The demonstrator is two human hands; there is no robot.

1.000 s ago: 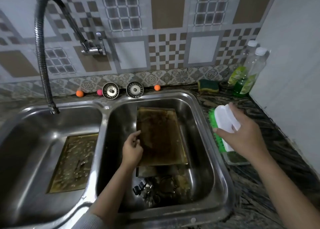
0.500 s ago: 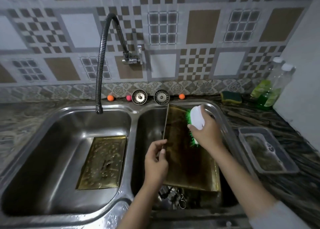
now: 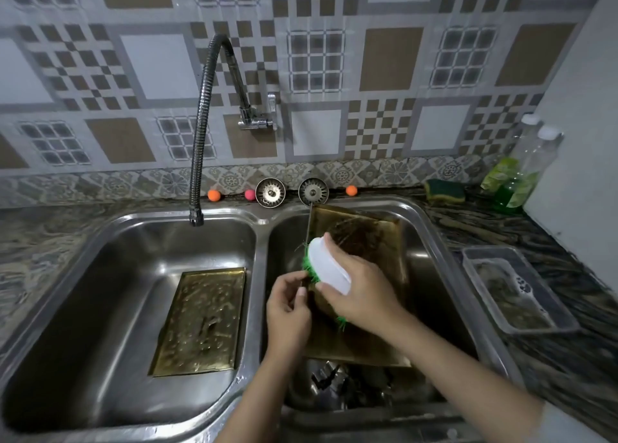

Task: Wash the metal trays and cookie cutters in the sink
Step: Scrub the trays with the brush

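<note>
Two tarnished brass-coloured metal trays sit in the double steel sink [image 3: 431, 238] — one flat tray [image 3: 200, 319] in the left basin at 9 o'clock, one tilted tray [image 3: 364, 242] propped in the right basin. The left hand [image 3: 289, 312] pinches the tilted tray's near-left edge; the right hand [image 3: 359, 290] grips a white-backed scrubbing brush with green bristles [image 3: 326, 267] pressed against that tray. A heap of metal cookie cutters [image 3: 334, 377] lies below at 6 o'clock, count unclear. Two round strainers [image 3: 270, 192] stand at 12 o'clock, two bottles [image 3: 521, 171] on the surface at 2.
</note>
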